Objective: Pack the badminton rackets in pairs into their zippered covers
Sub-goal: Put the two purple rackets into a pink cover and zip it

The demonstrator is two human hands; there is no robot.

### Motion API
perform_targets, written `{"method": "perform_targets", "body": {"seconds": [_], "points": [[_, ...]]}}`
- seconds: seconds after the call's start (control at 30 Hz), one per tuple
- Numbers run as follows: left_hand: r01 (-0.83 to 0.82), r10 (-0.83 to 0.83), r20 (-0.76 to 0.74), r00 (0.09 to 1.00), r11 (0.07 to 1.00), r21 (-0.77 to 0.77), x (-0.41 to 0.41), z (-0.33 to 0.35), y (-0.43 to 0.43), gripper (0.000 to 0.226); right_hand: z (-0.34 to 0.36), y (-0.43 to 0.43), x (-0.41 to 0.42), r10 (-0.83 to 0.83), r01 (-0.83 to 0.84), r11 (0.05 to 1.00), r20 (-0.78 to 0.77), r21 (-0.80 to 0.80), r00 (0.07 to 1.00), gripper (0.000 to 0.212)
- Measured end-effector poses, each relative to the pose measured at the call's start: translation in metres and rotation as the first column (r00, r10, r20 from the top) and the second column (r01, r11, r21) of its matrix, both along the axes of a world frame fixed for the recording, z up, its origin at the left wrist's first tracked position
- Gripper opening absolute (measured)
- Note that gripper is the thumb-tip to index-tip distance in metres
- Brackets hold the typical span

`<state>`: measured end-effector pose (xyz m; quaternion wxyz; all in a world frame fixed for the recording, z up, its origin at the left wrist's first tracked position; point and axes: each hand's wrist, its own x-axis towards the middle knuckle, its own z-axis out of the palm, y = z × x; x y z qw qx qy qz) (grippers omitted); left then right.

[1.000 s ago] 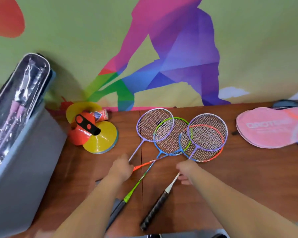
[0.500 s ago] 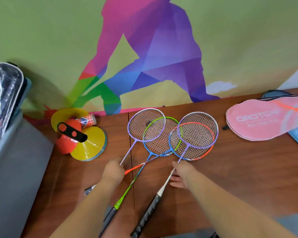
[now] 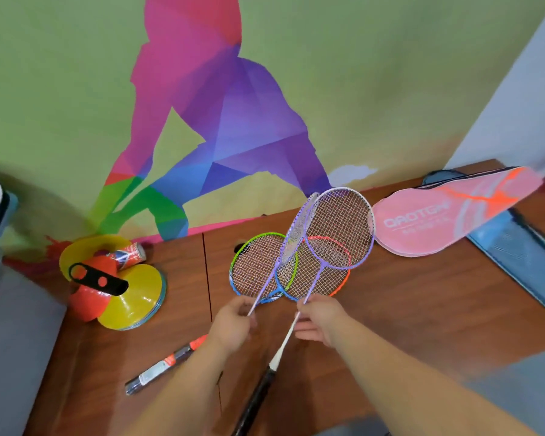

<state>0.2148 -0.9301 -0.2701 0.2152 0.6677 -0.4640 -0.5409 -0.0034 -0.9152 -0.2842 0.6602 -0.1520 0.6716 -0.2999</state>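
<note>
Both hands [image 3: 233,325] lift thin-shafted purple rackets [image 3: 340,228] with white strings.

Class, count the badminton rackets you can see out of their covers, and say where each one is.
4: one purple racket in the left hand, another in the right hand; green-and-blue racket and orange-and-blue racket flat on the table. Covers may hide more.

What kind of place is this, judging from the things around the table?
Probably a sports club or school equipment room. The wall mural shows an athlete in bright colours, stacked training cones sit on the wooden table, and a pink racket cover lies beside several badminton rackets.
</note>
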Motion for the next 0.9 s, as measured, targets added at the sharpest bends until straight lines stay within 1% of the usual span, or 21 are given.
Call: {"method": "perform_targets", "body": {"seconds": [0.07, 0.2, 0.3, 0.37, 0.4, 0.5, 0.67, 0.73, 0.83, 0.9], "points": [[-0.001, 0.004, -0.056, 0.998, 0.999, 0.04, -0.02, 0.006, 0.006, 0.037, 0.004, 0.002, -0.015, -0.018, 0.018, 1.0, -0.006, -0.024, 1.0, 0.025], [0.086, -0.085, -0.139, 0.987, 0.996, 0.006, -0.06, 0.009, 0.013, 0.033, 0.015, 0.007, -0.05, -0.054, 0.054, 0.996, -0.004, -0.071, 0.999, 0.019], [0.115, -0.108, -0.183, 0.977, 0.993, 0.026, -0.095, 0.014, 0.02, 0.032, 0.018, 0.009, -0.076, -0.087, 0.085, 0.992, -0.022, -0.096, 0.996, 0.025], [0.123, -0.116, -0.192, 0.975, 0.992, 0.027, -0.126, 0.019, 0.026, 0.029, 0.018, 0.012, -0.097, -0.12, 0.116, 0.986, -0.025, -0.121, 0.992, 0.028], [0.133, -0.129, -0.184, 0.974, 0.991, 0.011, -0.137, 0.02, 0.028, 0.03, 0.018, 0.012, -0.105, -0.133, 0.129, 0.983, -0.026, -0.132, 0.991, 0.027], [0.193, -0.193, -0.165, 0.967, 0.981, -0.02, -0.171, 0.026, 0.034, 0.035, 0.019, 0.016, -0.135, -0.172, 0.165, 0.975, -0.033, -0.148, 0.985, 0.018], [0.256, -0.251, -0.178, 0.951, 0.967, 0.001, -0.226, 0.03, 0.038, 0.029, 0.02, 0.022, -0.188, -0.214, 0.21, 0.968, -0.011, -0.139, 0.977, 0.005], [0.285, -0.281, -0.177, 0.943, 0.958, -0.003, -0.25, 0.029, 0.039, 0.027, 0.021, 0.024, -0.209, -0.241, 0.24, 0.961, 0.006, -0.135, 0.97, 0.008], [0.315, -0.306, -0.175, 0.936, 0.949, 0.021, -0.281, 0.028, 0.038, 0.037, 0.022, 0.026, -0.239, -0.275, 0.274, 0.952, 0.016, -0.137, 0.961, 0.011], [0.312, -0.294, -0.208, 0.933, 0.948, 0.061, -0.306, 0.029, 0.038, 0.042, 0.021, 0.029, -0.263, -0.291, 0.291, 0.945, 0.022, -0.147, 0.957, 0.015]]}}
